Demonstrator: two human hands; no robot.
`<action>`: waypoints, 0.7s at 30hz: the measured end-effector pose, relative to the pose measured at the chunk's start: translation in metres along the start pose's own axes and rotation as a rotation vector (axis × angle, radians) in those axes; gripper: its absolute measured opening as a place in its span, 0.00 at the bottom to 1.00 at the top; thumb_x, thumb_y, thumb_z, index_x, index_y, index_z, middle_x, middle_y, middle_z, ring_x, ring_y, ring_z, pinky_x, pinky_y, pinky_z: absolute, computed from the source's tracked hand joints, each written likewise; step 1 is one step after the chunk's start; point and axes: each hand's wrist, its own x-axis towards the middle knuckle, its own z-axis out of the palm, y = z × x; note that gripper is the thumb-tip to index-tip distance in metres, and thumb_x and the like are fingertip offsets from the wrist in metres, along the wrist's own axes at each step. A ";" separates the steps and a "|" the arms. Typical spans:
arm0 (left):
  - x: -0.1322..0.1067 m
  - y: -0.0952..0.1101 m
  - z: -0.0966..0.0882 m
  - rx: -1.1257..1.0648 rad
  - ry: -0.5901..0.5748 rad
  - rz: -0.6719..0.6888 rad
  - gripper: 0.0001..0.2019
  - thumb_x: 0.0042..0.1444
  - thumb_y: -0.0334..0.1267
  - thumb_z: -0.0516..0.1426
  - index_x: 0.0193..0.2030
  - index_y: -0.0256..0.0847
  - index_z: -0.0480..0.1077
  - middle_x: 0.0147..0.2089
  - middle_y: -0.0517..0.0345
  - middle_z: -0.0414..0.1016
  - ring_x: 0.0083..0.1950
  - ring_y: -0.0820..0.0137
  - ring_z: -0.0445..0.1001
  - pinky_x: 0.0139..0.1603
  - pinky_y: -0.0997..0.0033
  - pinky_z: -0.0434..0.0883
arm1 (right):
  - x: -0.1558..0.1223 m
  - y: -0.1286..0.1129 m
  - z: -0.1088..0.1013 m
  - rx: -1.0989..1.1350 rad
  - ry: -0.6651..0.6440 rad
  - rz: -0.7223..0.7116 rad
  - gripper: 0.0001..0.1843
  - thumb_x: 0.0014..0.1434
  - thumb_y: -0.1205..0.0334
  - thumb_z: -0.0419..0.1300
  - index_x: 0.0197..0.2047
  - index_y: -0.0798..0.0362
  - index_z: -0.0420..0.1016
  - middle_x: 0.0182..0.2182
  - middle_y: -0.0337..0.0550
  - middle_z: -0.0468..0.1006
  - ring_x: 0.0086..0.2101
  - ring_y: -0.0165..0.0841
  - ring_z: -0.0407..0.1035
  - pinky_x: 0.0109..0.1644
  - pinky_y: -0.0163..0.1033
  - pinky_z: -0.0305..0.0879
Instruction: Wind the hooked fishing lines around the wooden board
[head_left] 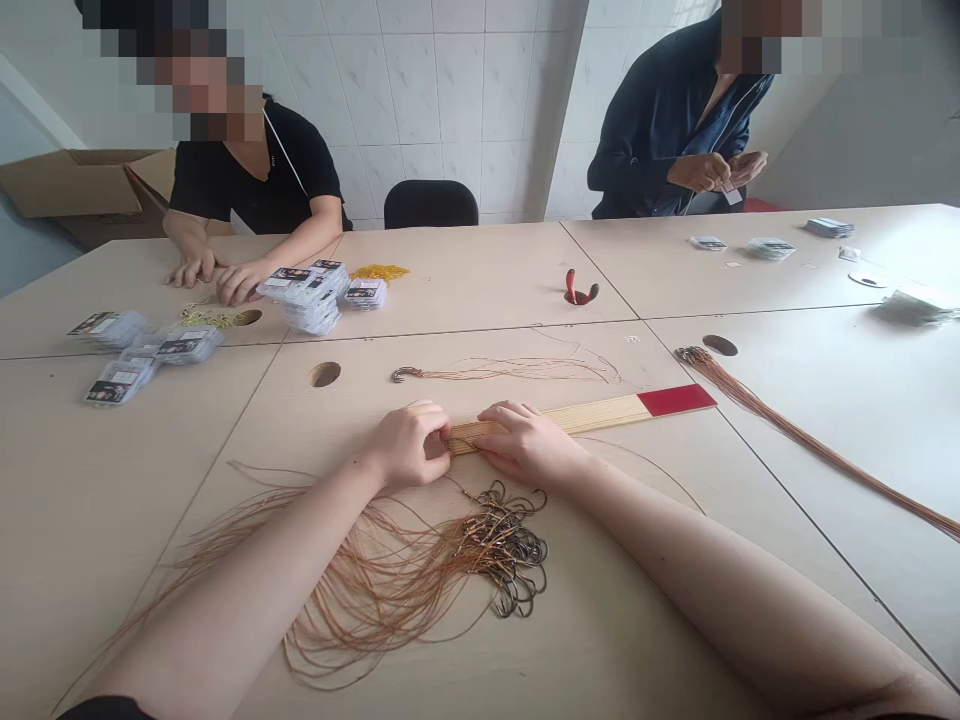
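A long wooden strip (600, 414) with a red end (677, 400) lies slantwise before me. My left hand (409, 445) is closed, thumb and forefinger pinching at the strip's left end. A thin dark piece, perhaps a hook's shank, shows between my hands. My right hand (531, 447) presses over the strip with bent fingers, and a fishing line (660, 466) trails out from under it to the right. Just below my hands lies a tangled pile of fish hooks (514, 550), their brown lines (375, 590) fanning left beneath my left forearm.
Beyond the strip lies a small hook bundle (407, 374); a larger bundle of lined hooks (795, 430) stretches right. Red-handled pliers (580, 288) stand in a table hole. Plastic packs (311, 300) are stacked near one co-worker (262, 190); another (675, 130) handles a small piece opposite.
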 end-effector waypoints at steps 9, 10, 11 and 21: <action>0.001 0.001 -0.002 -0.044 0.027 0.003 0.05 0.45 0.34 0.55 0.27 0.40 0.61 0.27 0.60 0.63 0.31 0.70 0.62 0.33 0.70 0.60 | 0.000 0.000 -0.001 0.014 -0.013 0.022 0.09 0.59 0.63 0.52 0.38 0.48 0.74 0.44 0.48 0.66 0.46 0.36 0.59 0.46 0.43 0.62; 0.001 0.001 -0.002 -0.043 0.030 0.003 0.05 0.45 0.33 0.55 0.26 0.40 0.60 0.27 0.61 0.63 0.31 0.70 0.62 0.32 0.70 0.60 | 0.000 0.000 -0.001 0.015 -0.015 0.025 0.09 0.59 0.63 0.52 0.37 0.48 0.74 0.44 0.48 0.66 0.46 0.36 0.59 0.46 0.43 0.62; 0.001 0.001 -0.002 -0.041 0.031 0.002 0.05 0.44 0.33 0.55 0.26 0.40 0.60 0.27 0.61 0.62 0.31 0.70 0.62 0.32 0.70 0.60 | 0.000 0.000 -0.001 0.016 -0.015 0.028 0.09 0.59 0.63 0.52 0.37 0.48 0.74 0.43 0.48 0.66 0.46 0.36 0.59 0.46 0.43 0.62; 0.000 -0.002 0.001 -0.029 0.027 0.014 0.05 0.44 0.33 0.55 0.26 0.40 0.60 0.26 0.60 0.62 0.31 0.70 0.62 0.32 0.70 0.60 | 0.000 0.000 -0.001 0.021 -0.018 0.027 0.09 0.59 0.63 0.53 0.37 0.48 0.74 0.44 0.47 0.66 0.46 0.35 0.59 0.46 0.42 0.62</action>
